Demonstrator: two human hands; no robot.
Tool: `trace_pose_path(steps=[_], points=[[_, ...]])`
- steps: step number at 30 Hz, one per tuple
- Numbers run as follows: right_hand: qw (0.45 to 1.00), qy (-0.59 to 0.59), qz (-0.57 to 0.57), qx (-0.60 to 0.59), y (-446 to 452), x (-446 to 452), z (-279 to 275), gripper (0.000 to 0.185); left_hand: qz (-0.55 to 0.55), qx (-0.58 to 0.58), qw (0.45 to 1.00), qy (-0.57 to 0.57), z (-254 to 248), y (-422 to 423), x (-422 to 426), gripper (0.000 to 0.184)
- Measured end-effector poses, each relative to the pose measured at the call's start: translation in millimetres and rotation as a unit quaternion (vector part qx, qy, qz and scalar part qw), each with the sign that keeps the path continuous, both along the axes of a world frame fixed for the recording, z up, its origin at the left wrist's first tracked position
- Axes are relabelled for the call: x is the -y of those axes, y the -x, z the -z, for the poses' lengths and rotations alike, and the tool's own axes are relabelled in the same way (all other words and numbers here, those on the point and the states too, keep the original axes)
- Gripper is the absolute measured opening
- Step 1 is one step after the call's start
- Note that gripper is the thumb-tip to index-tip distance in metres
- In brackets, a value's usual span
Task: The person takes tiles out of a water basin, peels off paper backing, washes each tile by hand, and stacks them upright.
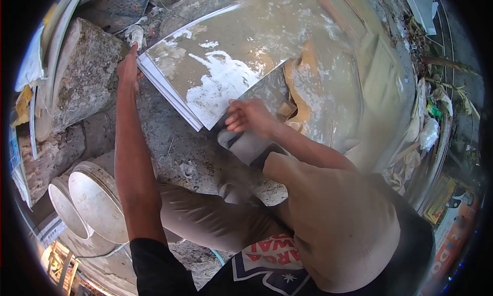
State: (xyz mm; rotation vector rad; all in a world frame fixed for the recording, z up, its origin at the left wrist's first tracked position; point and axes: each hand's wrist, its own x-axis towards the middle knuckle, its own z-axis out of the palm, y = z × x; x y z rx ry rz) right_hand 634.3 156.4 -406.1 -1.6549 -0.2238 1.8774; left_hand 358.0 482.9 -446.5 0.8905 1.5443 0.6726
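Presently, the stack of white sheets (222,88) lies in the middle of the scene, turned at an angle, with one corner toward the person; its top is partly covered by a grey-brown smear. The left hand (130,70) is at the left corner of the stack and touches its edge, perhaps to keep the layers even and steady; whether it grips or only presses, I cannot tell. The right hand (250,116) is beside the near corner, its fingers curled inward and narrow; it is blurred, so I cannot tell if it pinches anything. The person squats close, probably so that both edges are within reach. On the left stands a rough stone block (90,72), and near left are two round tubs (97,206). Torn cardboard (304,83) lies to the right.
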Motion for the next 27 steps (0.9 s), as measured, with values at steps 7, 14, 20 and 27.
trace_pose_path(steps=[7,14,20,27], points=[[0.751,0.131,-0.259,0.593,-124,84,41,0.129,0.001,0.061,0.998,-0.019,-19,5,38,0.057],[0.897,0.107,-0.104,0.416,-198,105,91,0.063,-0.077,0.033,0.996,-0.031,-39,33,120,0.053],[0.858,-0.232,-0.124,0.442,-156,8,-43,0.028,-0.112,0.002,0.994,0.013,-36,57,171,0.059],[0.746,-0.361,-0.36,0.429,-26,-145,-159,0.024,-0.091,0.048,0.995,-0.006,-44,13,192,0.043]])
